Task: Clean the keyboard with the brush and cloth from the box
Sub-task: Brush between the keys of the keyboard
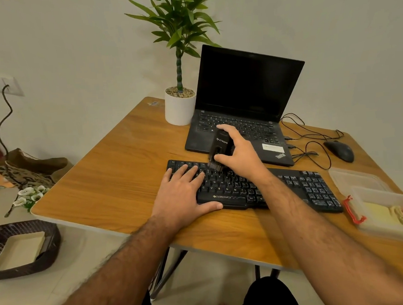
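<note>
Black keyboard (264, 186) sits on my wooden table (108, 181) in front of the laptop (245, 107). My left hand (182, 196) is flat on its left end, fingers spread, while my right hand (240, 154) grips the brush (219, 151), bristles on the top row. Box (385, 211) with the cloth is off right.

Pale wall (71, 42), wooden table (116, 171)

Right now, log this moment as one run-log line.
step: brushing | right hand: holds black brush | bristles: on black keyboard upper-left keys | left hand: flat, steadying keyboard | clear plastic box: open
</note>
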